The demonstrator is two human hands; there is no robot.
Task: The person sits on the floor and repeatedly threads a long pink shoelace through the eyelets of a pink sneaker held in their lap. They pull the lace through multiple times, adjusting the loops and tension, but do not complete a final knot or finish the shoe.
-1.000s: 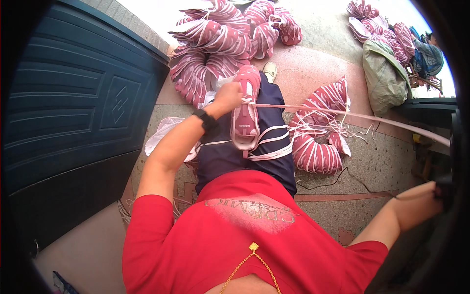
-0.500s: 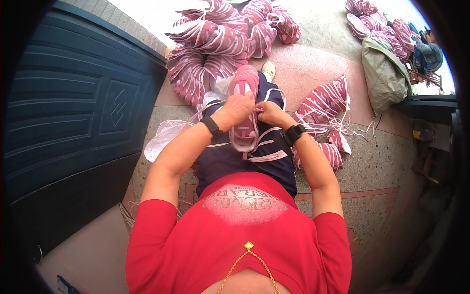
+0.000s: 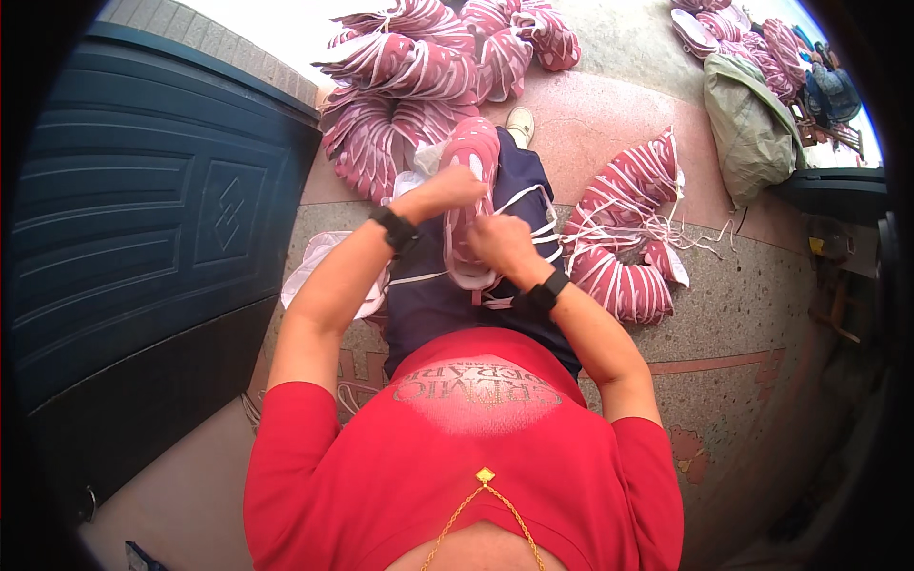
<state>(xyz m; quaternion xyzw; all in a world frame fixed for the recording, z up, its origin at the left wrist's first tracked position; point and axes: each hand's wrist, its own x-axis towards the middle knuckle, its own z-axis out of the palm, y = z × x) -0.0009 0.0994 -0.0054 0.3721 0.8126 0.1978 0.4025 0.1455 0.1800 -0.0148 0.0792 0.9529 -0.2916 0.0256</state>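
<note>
A pink shoe upper (image 3: 470,143) with white patches lies lengthwise over my dark trousers, its toe pointing away from me. My left hand (image 3: 451,190) is closed over its middle, thumb side hidden. Closer to me, my right hand (image 3: 503,246) is closed in a fist at the upper's right edge, near its heel opening. What either set of fingers grips is hidden, and both hands are slightly blurred. A white lace (image 3: 522,193) loops across my thigh beside the right hand. White lining pieces (image 3: 328,266) lie by my left leg.
Large bundles of pink uppers (image 3: 400,76) are heaped ahead. Another curved bundle (image 3: 624,190), tied with white laces, lies right on the floor. A dark blue panelled door (image 3: 143,190) stands left. A grey-green sack (image 3: 747,133) is at far right, with a person (image 3: 833,90) beyond it.
My hands, which were together over the upper's middle, have moved apart. The right one came down toward the heel, while the left rose slightly up the upper.
</note>
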